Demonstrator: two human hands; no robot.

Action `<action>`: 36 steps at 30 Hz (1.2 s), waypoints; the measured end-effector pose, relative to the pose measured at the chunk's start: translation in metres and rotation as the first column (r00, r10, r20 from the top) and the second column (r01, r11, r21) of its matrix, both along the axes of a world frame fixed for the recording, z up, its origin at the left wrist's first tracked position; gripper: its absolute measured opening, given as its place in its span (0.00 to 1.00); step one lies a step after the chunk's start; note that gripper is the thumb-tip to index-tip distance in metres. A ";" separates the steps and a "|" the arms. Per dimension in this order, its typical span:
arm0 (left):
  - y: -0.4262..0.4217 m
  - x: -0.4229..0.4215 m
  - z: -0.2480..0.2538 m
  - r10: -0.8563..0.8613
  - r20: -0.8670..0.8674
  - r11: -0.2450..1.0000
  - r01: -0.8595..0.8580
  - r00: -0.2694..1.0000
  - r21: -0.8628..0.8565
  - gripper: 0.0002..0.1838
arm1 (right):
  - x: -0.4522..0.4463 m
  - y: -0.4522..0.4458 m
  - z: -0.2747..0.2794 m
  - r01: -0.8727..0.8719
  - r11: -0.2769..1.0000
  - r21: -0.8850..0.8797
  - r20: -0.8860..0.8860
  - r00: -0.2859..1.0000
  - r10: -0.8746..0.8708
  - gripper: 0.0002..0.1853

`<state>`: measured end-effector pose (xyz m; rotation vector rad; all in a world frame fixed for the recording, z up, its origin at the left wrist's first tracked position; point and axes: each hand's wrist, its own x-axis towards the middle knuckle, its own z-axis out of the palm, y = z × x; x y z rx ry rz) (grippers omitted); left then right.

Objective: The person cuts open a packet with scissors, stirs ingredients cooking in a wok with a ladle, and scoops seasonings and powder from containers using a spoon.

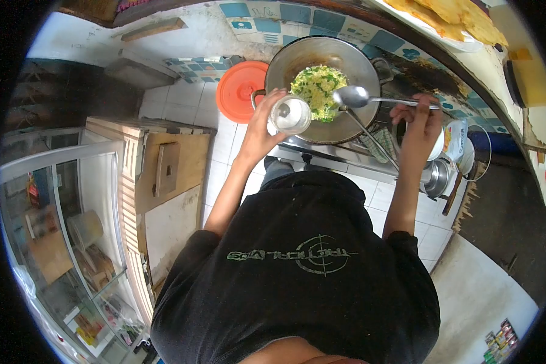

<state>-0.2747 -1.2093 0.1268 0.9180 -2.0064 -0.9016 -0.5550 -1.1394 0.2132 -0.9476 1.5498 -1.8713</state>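
Observation:
My left hand (264, 124) is wrapped round a small clear jar (292, 115) with white stuff inside, at the near left rim of a big wok (279, 67). In the wok lies a yellow and green chopped mixture (315, 88). My right hand (421, 118) grips a metal spoon (353, 96) by its handle; the bowl of the spoon is over the right part of the mixture. A long-handled utensil (370, 136) rests in the wok, its handle leaning over the near right rim and its head partly hidden.
An orange round lid (239, 91) lies left of the wok. To the right are a metal pot (435, 179), a printed packet (455, 136) and a checked cloth (377, 145). Fried flat pieces (446, 18) sit on a plate at upper right. A wooden cabinet (170, 164) stands at left.

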 end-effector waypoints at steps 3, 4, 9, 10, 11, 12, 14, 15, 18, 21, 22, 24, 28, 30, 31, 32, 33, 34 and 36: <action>0.005 0.007 -0.003 0.035 0.018 0.999 -0.035 0.999 -0.027 0.44 | -0.019 -0.009 -0.008 0.051 0.999 -0.007 -0.120 0.991 -0.052 0.11; 0.006 0.010 -0.003 0.045 0.014 0.999 -0.045 0.999 -0.018 0.44 | -0.024 -0.015 -0.018 0.074 0.997 0.005 -0.158 0.985 -0.072 0.10; 0.018 0.024 0.003 0.095 -0.020 0.995 -0.096 0.995 -0.013 0.44 | -0.059 -0.057 -0.134 0.089 0.991 0.104 -0.559 0.829 -0.016 0.07; 0.021 0.026 0.004 0.107 -0.016 0.994 -0.107 0.994 0.000 0.44 | -0.058 -0.062 -0.159 0.052 0.978 0.202 -0.698 0.708 0.107 0.07; 0.022 0.028 0.004 0.116 -0.013 0.993 -0.116 0.993 0.009 0.44 | -0.057 -0.063 -0.177 0.038 0.953 0.300 -0.798 0.558 0.229 0.08; 0.023 0.029 0.004 0.124 -0.009 0.992 -0.124 0.992 0.016 0.44 | -0.054 -0.060 -0.189 0.005 0.955 0.296 -0.817 0.519 0.250 0.09; 0.021 0.035 0.001 0.138 0.003 0.990 -0.138 0.990 -0.013 0.45 | -0.046 -0.062 -0.205 -0.063 0.958 0.279 -0.856 0.436 0.278 0.09; 0.024 0.037 0.001 0.148 0.013 0.989 -0.147 0.989 -0.018 0.45 | -0.046 -0.057 -0.212 -0.060 0.958 0.281 -0.854 0.440 0.278 0.09; 0.026 0.040 0.003 0.166 -0.033 0.985 -0.167 0.986 -0.033 0.45 | -0.049 -0.054 -0.220 -0.046 0.954 0.296 -0.839 0.464 0.282 0.09; 0.028 0.040 0.004 0.173 -0.007 0.985 -0.173 0.985 -0.001 0.45 | -0.044 -0.051 -0.195 -0.021 0.945 0.325 -0.802 0.523 0.288 0.10; 0.030 0.041 0.005 0.164 0.010 0.986 -0.164 0.986 0.008 0.45 | -0.043 -0.051 -0.193 -0.009 0.951 0.310 -0.793 0.550 0.264 0.10; 0.028 0.041 0.005 0.141 0.040 0.990 -0.142 0.989 0.014 0.46 | -0.044 -0.055 -0.193 0.005 0.961 0.276 -0.778 0.588 0.221 0.10; 0.028 0.041 0.007 0.127 0.034 0.992 -0.127 0.991 0.003 0.46 | -0.048 -0.083 -0.222 -0.047 0.965 0.258 -0.796 0.556 0.240 0.11; 0.029 0.042 0.006 0.121 0.013 0.993 -0.121 0.993 0.013 0.46 | -0.048 -0.089 -0.230 -0.069 0.952 0.298 -0.806 0.517 0.289 0.11; 0.030 0.044 0.007 0.125 0.028 0.992 -0.125 0.992 0.016 0.46 | -0.044 -0.092 -0.228 -0.070 0.941 0.330 -0.801 0.506 0.319 0.11; 0.031 0.045 0.009 0.129 0.045 0.991 -0.130 0.991 0.016 0.46 | -0.041 -0.095 -0.225 -0.072 0.930 0.360 -0.796 0.496 0.346 0.11; 0.031 0.046 0.009 0.137 0.060 0.990 -0.138 0.989 0.015 0.46 | -0.041 -0.099 -0.228 -0.080 0.934 0.349 -0.797 0.498 0.341 0.11; 0.032 0.048 0.009 0.145 0.058 0.989 -0.146 0.988 0.018 0.46 | -0.041 -0.100 -0.231 -0.090 0.935 0.344 -0.796 0.500 0.341 0.11; 0.035 0.050 0.007 0.156 0.053 0.987 -0.158 0.986 0.026 0.47 | -0.042 -0.096 -0.234 -0.086 0.931 0.356 -0.796 0.494 0.350 0.11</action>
